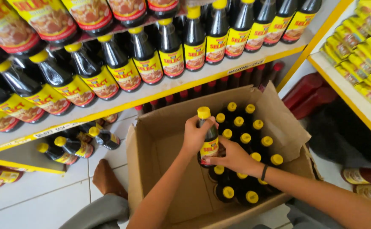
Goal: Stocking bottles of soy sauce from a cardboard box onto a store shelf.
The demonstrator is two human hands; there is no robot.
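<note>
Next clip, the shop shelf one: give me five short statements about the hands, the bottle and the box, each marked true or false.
1. Both hands grip one dark bottle with a yellow cap. True: left hand near the neck, right hand lower down.
2. The cardboard box is full. False: its left half is bare.
3. The right wrist wears a dark band. True.
4. The bottles in the box have red caps. False: yellow caps.
5. The shelf above carries no bottles. False: it carries rows of the same dark bottles.
</note>
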